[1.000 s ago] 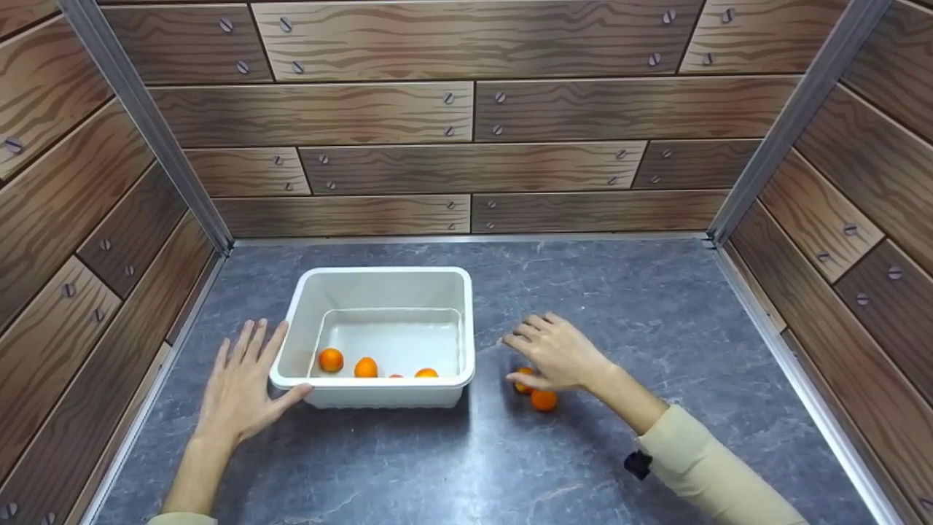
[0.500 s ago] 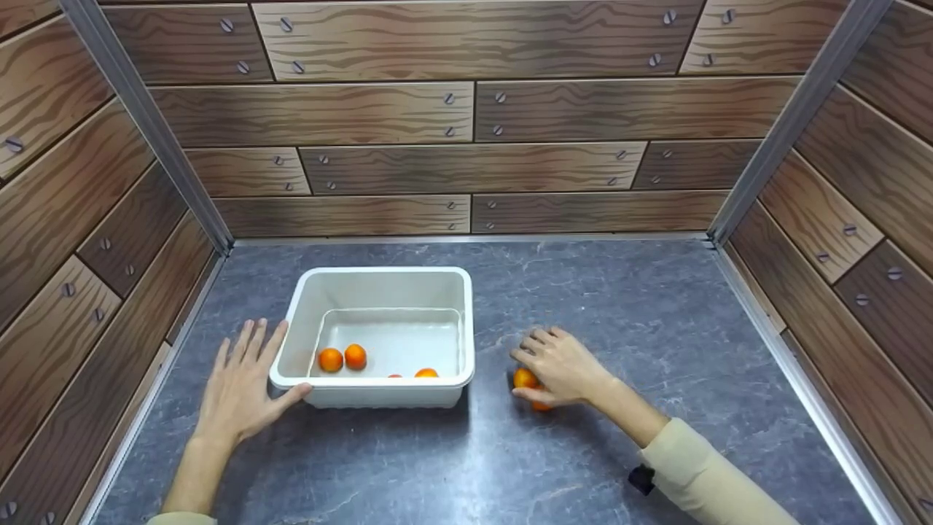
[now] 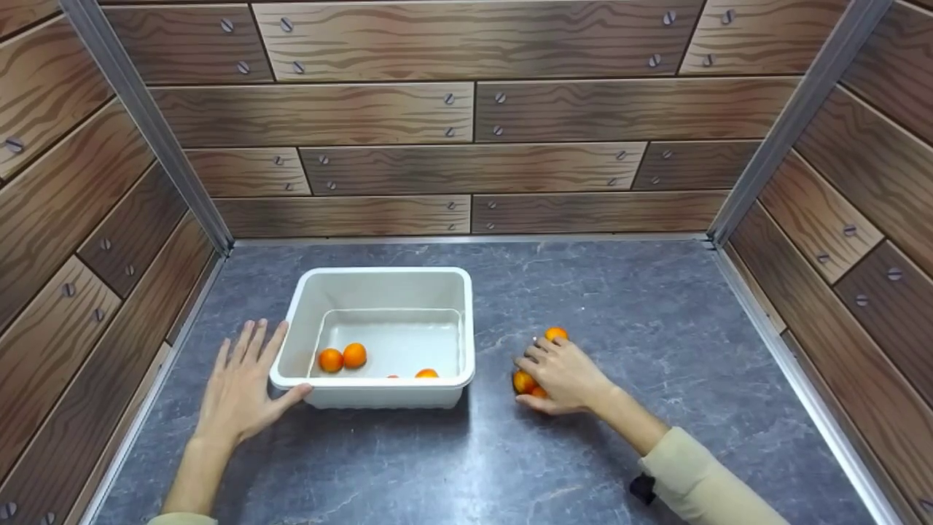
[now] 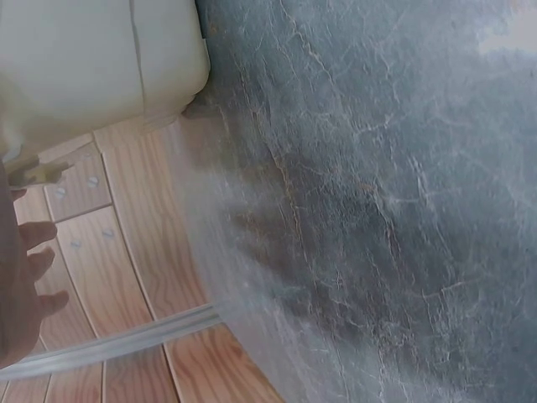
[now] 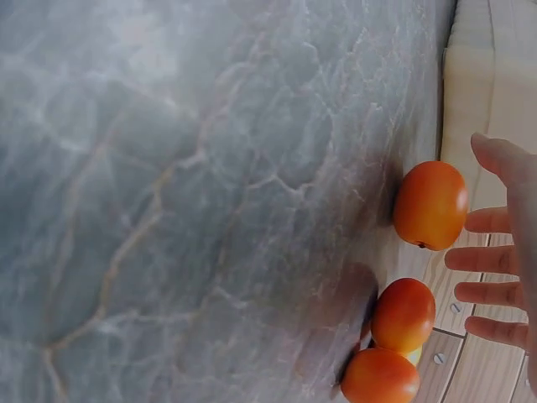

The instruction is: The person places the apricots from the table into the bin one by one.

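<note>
My left hand (image 3: 237,394) lies flat with fingers spread along the left side of a white plastic tub (image 3: 393,397), its thumb at the front left corner of the rim. My right hand (image 3: 565,375) hovers over several small orange-red tomatoes (image 3: 523,380) on the table, right of the tub. One tomato (image 3: 556,334) shows beyond the fingertips. In the right wrist view, the fingers (image 5: 491,260) reach out fairly straight above the tomatoes (image 5: 430,206), with no grip visible. Several tomatoes (image 3: 355,355) lie inside the tub; its front wall partly hides some.
The grey marbled tabletop (image 3: 656,321) is bounded by wood-pattern walls (image 3: 466,168) at the back and both sides. Metal strips (image 3: 802,408) run along the edges.
My right hand has shifted slightly down and right over the tomatoes, and one tomato has come into view beyond its fingers. A tomato in the tub rolled left against another. My left hand stays still.
</note>
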`<state>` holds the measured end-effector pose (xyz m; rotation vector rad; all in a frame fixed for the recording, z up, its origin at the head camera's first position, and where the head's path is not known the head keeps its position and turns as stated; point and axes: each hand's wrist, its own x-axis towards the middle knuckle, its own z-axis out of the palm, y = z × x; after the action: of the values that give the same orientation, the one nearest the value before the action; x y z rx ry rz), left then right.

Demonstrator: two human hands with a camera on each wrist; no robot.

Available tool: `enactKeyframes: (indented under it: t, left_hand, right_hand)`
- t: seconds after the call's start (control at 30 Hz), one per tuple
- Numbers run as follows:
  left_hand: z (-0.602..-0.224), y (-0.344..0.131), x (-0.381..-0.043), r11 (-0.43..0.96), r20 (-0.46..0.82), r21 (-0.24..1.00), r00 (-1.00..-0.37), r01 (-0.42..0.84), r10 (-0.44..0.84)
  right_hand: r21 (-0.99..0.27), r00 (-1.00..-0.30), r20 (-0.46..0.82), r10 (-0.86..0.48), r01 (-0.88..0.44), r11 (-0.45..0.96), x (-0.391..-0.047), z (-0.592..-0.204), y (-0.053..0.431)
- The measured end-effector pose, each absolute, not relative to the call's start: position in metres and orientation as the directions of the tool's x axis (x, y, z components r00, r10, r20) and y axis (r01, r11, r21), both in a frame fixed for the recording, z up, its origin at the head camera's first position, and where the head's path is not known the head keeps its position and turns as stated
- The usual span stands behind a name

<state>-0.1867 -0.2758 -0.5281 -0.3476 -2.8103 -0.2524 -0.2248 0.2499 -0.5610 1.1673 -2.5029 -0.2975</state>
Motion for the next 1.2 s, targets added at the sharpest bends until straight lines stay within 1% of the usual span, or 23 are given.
enactKeyframes:
  t: [0.27, 0.97, 1.2]
  left_hand:
    - [-0.529, -0.274, -0.188, 0.953, 0.305, 0.145, -0.928, 0.266, 0.212]
    - [-0.528, -0.276, -0.187, 0.954, 0.301, 0.148, -0.930, 0.262, 0.209]
    - [-0.529, -0.277, -0.186, 0.954, 0.312, 0.139, -0.926, 0.266, 0.213]
  right_hand:
    - [0.322, -0.617, 0.220, -0.755, -0.685, 0.654, -0.226, -0.563, 0.252]
    - [0.331, -0.600, 0.227, -0.767, -0.693, 0.640, -0.227, -0.572, 0.249]
    - [0.351, -0.580, 0.230, -0.781, -0.699, 0.623, -0.227, -0.574, 0.250]
